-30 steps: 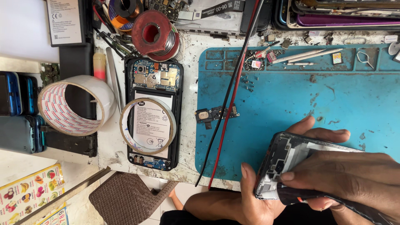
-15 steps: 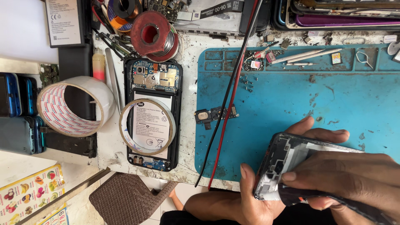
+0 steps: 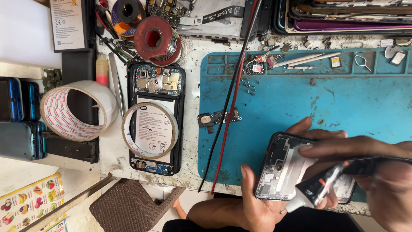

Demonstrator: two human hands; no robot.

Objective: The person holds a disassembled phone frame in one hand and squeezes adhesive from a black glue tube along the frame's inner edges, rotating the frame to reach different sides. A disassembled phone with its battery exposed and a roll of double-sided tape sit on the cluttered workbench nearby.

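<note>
My left hand point(image 3: 253, 206) cradles an opened black phone frame point(image 3: 281, 172) from below, thumb on its lower left edge and fingertips showing past its top. My right hand point(image 3: 377, 172) is closed around a black glue tube point(image 3: 315, 191) with a white nozzle. The nozzle tip sits at the frame's lower edge, close to my left palm. Both hands hover over the near right part of a blue work mat point(image 3: 300, 99).
A second opened phone point(image 3: 156, 83) lies left of the mat with a clear tape ring point(image 3: 125, 129) on it. A large tape roll point(image 3: 105, 101), a solder spool point(image 3: 154, 41), tweezers point(image 3: 115, 81), red and black cables point(image 3: 227, 111), a small part point(image 3: 216, 118) and stacked phones point(image 3: 17, 116) crowd the bench.
My right hand has drawn back to the right off the phone frame. The tube's white nozzle is now in plain sight at the frame's lower edge. My left hand has barely moved.
</note>
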